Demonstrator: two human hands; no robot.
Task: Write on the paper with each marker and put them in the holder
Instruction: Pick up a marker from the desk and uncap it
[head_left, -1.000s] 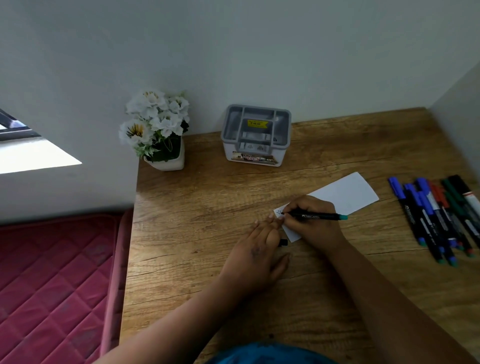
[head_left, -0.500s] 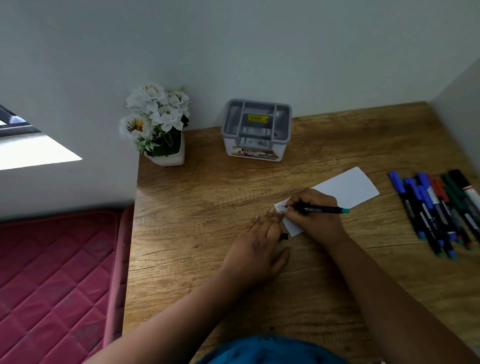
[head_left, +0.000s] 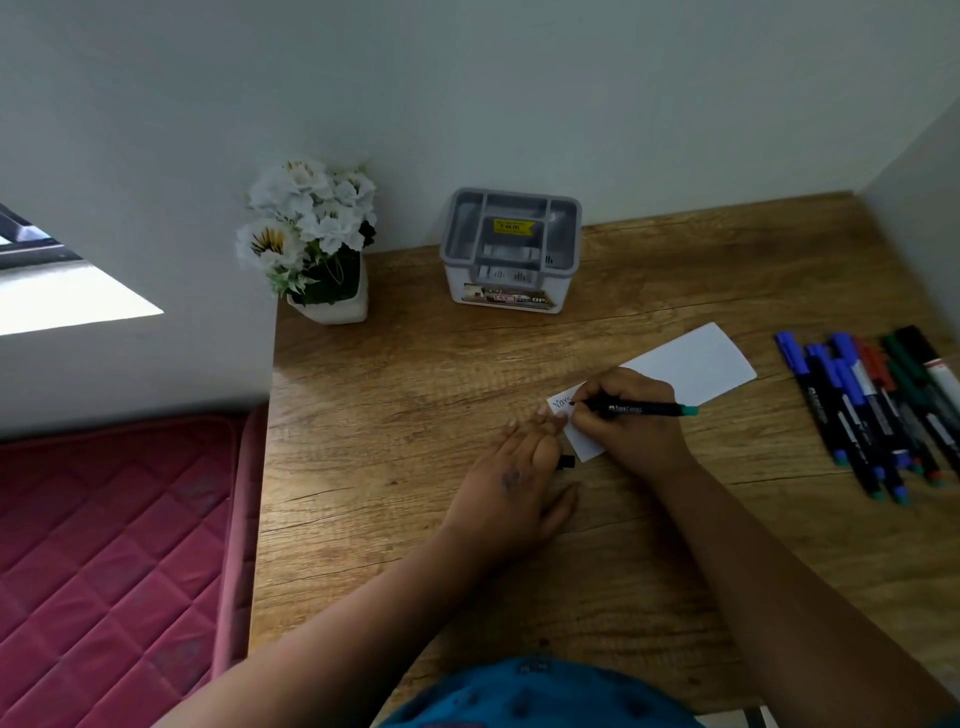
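The black marker (head_left: 631, 409) reads "Faber-Castell" — the holder's (head_left: 510, 249) yellow sticker (head_left: 513, 226) shows "49.00".

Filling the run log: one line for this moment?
phase: writing | right hand grips black marker, tip on paper | left hand flat, steadying paper | holder empty | other markers waiting

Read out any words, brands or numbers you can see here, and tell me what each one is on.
"FABER-CASTELL": barrel of the black marker that the right hand holds.
"49.00": yellow sticker in the grey holder.
"OP": holder's front label, rest blurred.
Handwriting on the paper: unclear.
Markers at right: print too small.
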